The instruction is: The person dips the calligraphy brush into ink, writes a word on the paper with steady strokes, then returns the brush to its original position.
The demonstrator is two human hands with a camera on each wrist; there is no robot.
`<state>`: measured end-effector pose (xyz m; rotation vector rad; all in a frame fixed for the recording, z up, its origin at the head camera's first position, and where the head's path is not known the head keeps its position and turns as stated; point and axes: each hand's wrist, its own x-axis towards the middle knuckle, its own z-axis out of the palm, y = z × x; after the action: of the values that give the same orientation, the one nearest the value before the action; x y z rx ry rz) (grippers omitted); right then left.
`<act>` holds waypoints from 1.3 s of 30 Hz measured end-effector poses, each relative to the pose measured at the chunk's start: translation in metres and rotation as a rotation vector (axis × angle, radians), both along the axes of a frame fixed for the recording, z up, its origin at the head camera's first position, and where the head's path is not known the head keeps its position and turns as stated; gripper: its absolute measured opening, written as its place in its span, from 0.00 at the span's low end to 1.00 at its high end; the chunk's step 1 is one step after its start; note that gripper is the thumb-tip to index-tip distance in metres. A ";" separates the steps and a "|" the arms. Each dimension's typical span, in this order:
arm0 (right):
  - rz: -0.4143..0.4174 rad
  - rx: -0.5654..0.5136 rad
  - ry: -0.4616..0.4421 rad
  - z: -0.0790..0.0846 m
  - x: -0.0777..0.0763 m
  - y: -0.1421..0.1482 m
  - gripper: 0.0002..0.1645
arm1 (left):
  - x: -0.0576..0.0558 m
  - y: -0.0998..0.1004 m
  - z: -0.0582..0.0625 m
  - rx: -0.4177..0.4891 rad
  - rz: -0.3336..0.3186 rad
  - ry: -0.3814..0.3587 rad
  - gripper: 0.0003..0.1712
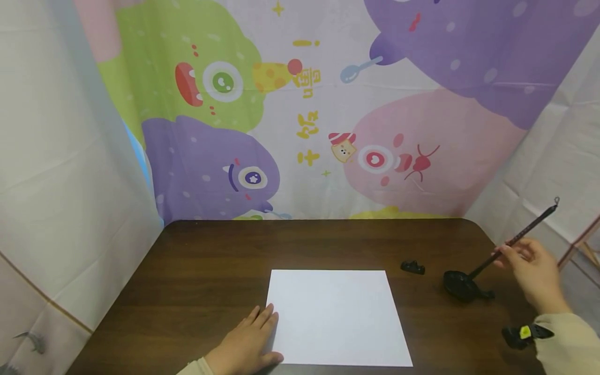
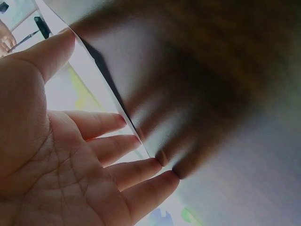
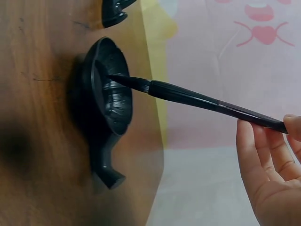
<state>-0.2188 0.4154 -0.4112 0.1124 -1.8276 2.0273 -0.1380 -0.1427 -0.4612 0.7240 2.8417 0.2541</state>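
My right hand (image 1: 536, 268) pinches a dark calligraphy brush (image 3: 188, 100) between thumb and fingers, partway up its handle. The brush slants, and its black bristles (image 3: 127, 82) dip into a black ink dish (image 3: 91, 99) with a short stem-like handle. In the head view that ink dish (image 1: 461, 285) sits at the right of the table. My left hand (image 1: 246, 338) lies with straight fingers on the left edge of a white sheet of paper (image 1: 337, 317). In the left wrist view the fingertips (image 2: 171, 175) touch the table and the paper's edge.
A small black brush rest (image 1: 413, 267) stands between the paper and the ink dish. The brown wooden table (image 1: 211, 250) ends at a printed cartoon curtain (image 1: 300, 192). A black strap with a yellow-green piece (image 1: 525, 332) is at the right wrist.
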 end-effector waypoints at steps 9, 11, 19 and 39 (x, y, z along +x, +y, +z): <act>-0.032 0.072 -0.022 -0.009 0.000 0.002 0.04 | -0.002 0.001 -0.001 -0.001 -0.004 -0.001 0.48; -0.049 0.086 -0.030 -0.012 -0.001 0.005 0.04 | -0.002 0.000 -0.001 0.002 -0.002 -0.001 0.48; -0.048 0.097 -0.043 -0.013 0.001 0.004 0.05 | 0.000 0.001 0.000 0.001 0.004 0.001 0.48; -0.142 0.373 -0.029 0.007 0.003 0.005 0.09 | 0.000 0.000 -0.002 0.001 0.000 0.014 0.48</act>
<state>-0.2156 0.4207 -0.4039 0.0564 -2.1481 1.5848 -0.1384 -0.1431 -0.4633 0.7290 2.8547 0.2521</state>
